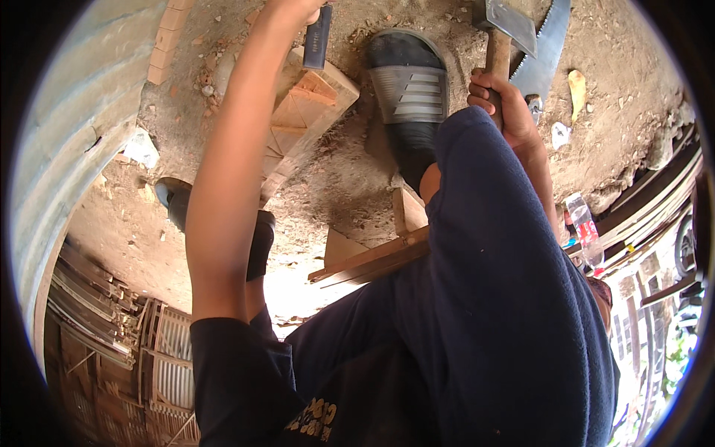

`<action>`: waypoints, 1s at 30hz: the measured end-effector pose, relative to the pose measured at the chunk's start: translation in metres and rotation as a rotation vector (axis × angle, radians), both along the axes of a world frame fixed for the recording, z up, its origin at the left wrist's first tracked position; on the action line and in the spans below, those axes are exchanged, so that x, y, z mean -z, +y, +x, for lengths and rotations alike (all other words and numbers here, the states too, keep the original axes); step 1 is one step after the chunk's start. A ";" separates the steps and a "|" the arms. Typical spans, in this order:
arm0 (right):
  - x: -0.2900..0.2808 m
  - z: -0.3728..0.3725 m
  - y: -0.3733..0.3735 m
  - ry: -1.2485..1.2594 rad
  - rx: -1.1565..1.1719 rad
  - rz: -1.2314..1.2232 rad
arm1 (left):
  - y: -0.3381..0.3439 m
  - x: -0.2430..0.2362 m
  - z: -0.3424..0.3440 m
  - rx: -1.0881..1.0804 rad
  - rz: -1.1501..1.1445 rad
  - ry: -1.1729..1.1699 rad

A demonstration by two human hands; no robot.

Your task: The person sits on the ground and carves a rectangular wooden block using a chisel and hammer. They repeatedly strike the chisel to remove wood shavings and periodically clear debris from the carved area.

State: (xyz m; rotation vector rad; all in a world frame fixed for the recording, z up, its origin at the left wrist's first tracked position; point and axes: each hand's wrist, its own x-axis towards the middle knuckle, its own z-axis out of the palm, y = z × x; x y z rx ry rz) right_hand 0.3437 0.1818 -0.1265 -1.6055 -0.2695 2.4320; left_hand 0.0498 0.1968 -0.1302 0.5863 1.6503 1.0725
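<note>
Near the top edge, my left hand (294,9) is closed and partly cut off by the frame. From it points a dark, flat, wide blade that looks like a chisel (317,41), its straight end just over a timber piece (287,153). Pencil-like lines and a lighter, freshly cut patch (316,87) show on that timber; my left forearm hides part of it. At the upper right, the fingers of my right hand (506,108) wrap round the wooden handle of a hammer (508,24) with a blocky metal head. A handsaw (547,45) lies beside the hammer on the dirt.
My sandalled foot (408,78) stands between the timber and the hammer. Wooden boards (372,257) are under my legs. A plastic bottle (585,231) lies at the right by stacked wood strips (633,238). Corrugated sheet (82,112), bricks (165,45) and more strips (93,305) line the left.
</note>
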 end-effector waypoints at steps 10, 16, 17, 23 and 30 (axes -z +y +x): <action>0.001 0.002 0.002 0.020 -0.016 -0.025 | 0.001 0.004 -0.001 -0.018 -0.102 0.111; -0.009 0.005 0.009 -0.021 0.008 -0.018 | 0.008 0.004 0.006 0.108 -0.185 0.302; -0.017 0.006 0.014 -0.065 -0.015 -0.006 | 0.010 0.004 0.006 0.141 -0.198 0.339; -0.063 0.003 0.082 -0.270 -0.391 0.172 | -0.001 0.027 0.002 -0.005 -0.106 0.166; -0.114 -0.081 0.221 -0.086 -0.611 0.557 | 0.009 0.028 0.006 0.019 -0.008 0.268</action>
